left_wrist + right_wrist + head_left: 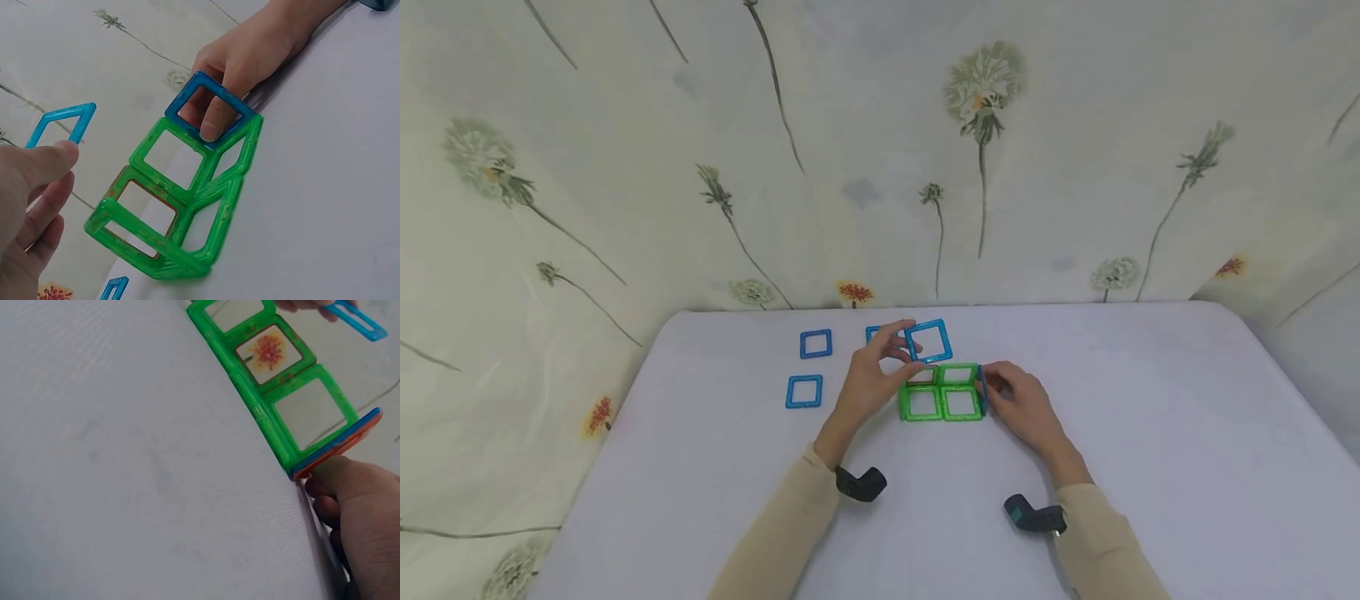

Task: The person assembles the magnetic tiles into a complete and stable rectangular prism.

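Note:
My left hand [868, 375] pinches a light blue square magnetic tile [947, 339] between thumb and finger, above the back of a green build. That build is made of green magnetic tiles [942, 403], some flat-faced toward the back and some along the front, with a green tile standing at its left end. One back tile has a reddish inner edge. At the right end stands a dark blue magnetic tile [182, 94], whose outer face looks orange-red in the right wrist view. My right hand [1026, 404] grips this tile from the right; some fingers are hidden behind it.
Left of the build, two blue square tiles, a farther one [802, 344] and a nearer one [803, 405], lie on the white-covered table [940, 517]. Another blue tile [872, 329] is partly covered by the left hand. A flower-printed cloth [865, 233] rises behind the table.

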`<state>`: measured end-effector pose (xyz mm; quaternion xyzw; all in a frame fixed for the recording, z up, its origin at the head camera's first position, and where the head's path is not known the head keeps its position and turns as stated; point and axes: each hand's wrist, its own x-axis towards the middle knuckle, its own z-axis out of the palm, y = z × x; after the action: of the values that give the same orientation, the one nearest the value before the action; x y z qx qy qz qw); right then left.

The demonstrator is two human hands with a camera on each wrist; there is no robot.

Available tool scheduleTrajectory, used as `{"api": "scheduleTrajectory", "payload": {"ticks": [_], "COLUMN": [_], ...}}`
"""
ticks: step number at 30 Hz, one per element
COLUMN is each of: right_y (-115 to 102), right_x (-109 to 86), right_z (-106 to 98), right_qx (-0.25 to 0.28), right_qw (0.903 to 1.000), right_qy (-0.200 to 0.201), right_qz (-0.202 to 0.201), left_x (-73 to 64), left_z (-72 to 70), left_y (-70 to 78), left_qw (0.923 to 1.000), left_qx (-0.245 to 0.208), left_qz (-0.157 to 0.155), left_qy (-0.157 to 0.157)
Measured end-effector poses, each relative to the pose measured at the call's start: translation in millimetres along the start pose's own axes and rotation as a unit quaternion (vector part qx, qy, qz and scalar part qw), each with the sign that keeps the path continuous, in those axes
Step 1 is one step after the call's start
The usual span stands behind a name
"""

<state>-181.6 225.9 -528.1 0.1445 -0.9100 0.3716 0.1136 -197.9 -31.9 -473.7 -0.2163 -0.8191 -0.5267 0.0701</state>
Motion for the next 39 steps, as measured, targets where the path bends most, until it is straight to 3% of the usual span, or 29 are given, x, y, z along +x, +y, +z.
{"api": "scheduleTrajectory", "payload": {"ticks": [6,11,17,23,29,39], "right_y": [0.1,0.2,-1.0,-3.1,-3.7,-3.7], "right_x": [-0.1,0.1,1.0,1.7,1.3,1.8], "right_z": [1.2,0.9,1.7,3.0,2.9,0.4], "right_qx": [-0.006,-0.010,-0.017,-0.021,-0.020,-0.013], "right_qw": [1.0000,0.9999,0.9999,0.9998,0.9998,0.9999], "right_qy": [-0.002,-0.002,-0.001,-0.004,-0.004,-0.005], "right_qz": [0.004,0.002,0.000,0.001,-0.001,0.000], "left_x": [-7.3,-17.2,-30.4,-40.8,-44.6,-48.9], "left_z": [7.1,16.1,25.5,33.0,35.6,40.9], "left_y": [1.3,1.7,5.3,3.6,2.6,8.4], "left_qw": [0.9997,0.9961,0.9866,0.9823,0.9788,0.9810], "left_qx": [0.011,0.021,0.095,0.122,0.100,0.080], "left_qz": [0.017,0.075,0.114,0.133,0.176,0.174], "left_qy": [0.010,0.042,0.069,0.052,0.027,-0.030]}}
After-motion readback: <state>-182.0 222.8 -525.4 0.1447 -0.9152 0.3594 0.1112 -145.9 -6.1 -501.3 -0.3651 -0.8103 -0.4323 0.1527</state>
